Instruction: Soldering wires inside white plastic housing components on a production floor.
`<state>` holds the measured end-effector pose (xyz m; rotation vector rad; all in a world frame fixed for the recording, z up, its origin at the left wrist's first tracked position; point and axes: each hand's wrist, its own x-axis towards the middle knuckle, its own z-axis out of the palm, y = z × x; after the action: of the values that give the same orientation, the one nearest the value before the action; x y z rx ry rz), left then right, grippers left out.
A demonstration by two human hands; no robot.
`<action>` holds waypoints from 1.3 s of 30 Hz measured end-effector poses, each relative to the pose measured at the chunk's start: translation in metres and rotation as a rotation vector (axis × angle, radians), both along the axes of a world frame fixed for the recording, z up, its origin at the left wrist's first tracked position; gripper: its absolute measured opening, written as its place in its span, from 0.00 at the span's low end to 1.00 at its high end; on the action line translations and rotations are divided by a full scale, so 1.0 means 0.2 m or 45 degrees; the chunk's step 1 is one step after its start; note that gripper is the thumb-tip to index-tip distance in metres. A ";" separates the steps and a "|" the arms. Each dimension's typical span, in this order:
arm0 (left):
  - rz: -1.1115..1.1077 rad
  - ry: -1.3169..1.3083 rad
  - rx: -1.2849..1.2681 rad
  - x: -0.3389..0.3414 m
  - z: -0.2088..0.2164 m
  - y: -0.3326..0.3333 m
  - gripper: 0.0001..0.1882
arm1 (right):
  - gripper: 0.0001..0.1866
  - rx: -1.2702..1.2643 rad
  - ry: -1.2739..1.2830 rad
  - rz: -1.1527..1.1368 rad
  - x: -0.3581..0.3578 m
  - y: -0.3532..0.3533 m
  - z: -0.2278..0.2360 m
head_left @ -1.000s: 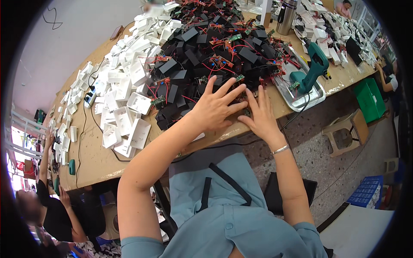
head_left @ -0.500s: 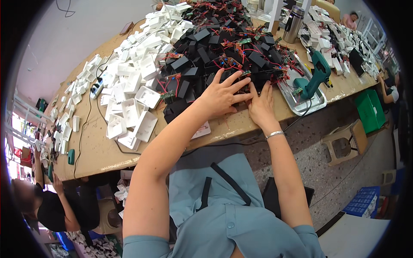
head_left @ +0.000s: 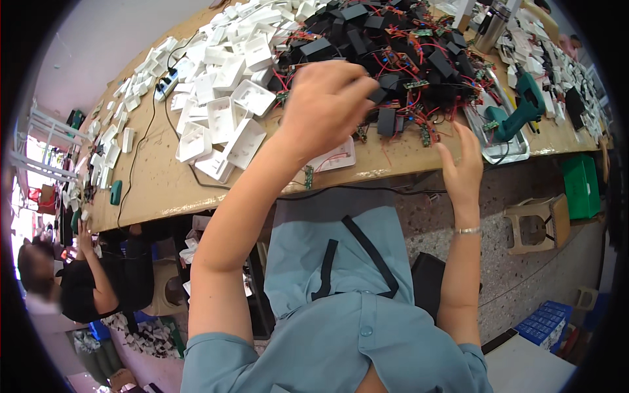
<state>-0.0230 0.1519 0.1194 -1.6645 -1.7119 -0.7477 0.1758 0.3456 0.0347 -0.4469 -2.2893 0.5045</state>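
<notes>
My left hand (head_left: pixel 325 108) is raised over the left front of a heap of black boxes (head_left: pixel 357 40) tangled with red wires and small circuit boards. Its fingers curl and are smeared by motion, so whether they hold anything does not show. My right hand (head_left: pixel 464 160) hovers at the table's front edge, thumb and fingers apart with nothing between them. Closest to it is a green circuit board (head_left: pixel 426 134) with red wires. Beneath my left wrist, a white flat piece (head_left: pixel 341 157) lies partly covered, and a small green board (head_left: pixel 308 176) sits beside it.
White plastic housings (head_left: pixel 223 121) are piled to the left, near a power strip (head_left: pixel 168 85) with black cables. On the right a metal tray (head_left: pixel 514 149) holds a green electric screwdriver (head_left: pixel 522 108). A steel flask (head_left: pixel 493 27) stands behind. A person sits at far left.
My hands were together, fingers spread at the heap's front edge. They have parted: the left has lifted and curled, the right has moved rightward. The whole view has shifted a little.
</notes>
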 end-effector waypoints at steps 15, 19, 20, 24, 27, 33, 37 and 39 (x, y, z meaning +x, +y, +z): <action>0.614 -0.040 -0.341 0.33 -0.33 -0.30 0.08 | 0.18 -0.571 0.087 0.496 -0.22 -0.55 -0.02; 0.684 -0.053 -0.419 0.32 -0.34 -0.27 0.05 | 0.21 -0.593 0.059 0.473 -0.24 -0.56 -0.04; 0.668 -0.047 -0.407 0.31 -0.34 -0.27 0.04 | 0.21 -0.575 0.048 0.465 -0.25 -0.56 -0.04; 0.643 -0.039 -0.405 0.29 -0.36 -0.26 0.03 | 0.21 -0.599 0.003 0.457 -0.27 -0.57 -0.04; 0.644 -0.056 -0.432 0.29 -0.36 -0.25 0.02 | 0.20 -0.572 0.013 0.453 -0.29 -0.57 -0.06; 0.621 -0.083 -0.491 0.29 -0.36 -0.26 0.02 | 0.21 -0.341 0.047 0.456 -0.32 -0.54 -0.04; 0.599 -0.113 -0.465 0.29 -0.35 -0.27 0.02 | 0.20 -0.361 0.030 0.465 -0.33 -0.52 -0.01; 0.583 -0.147 -0.441 0.29 -0.34 -0.28 0.03 | 0.18 -0.378 0.034 0.456 -0.33 -0.52 -0.01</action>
<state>0.0353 0.0963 0.0516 -1.3705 -2.2972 -0.3479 0.1098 0.2418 0.0327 -0.1661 -2.2843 1.0302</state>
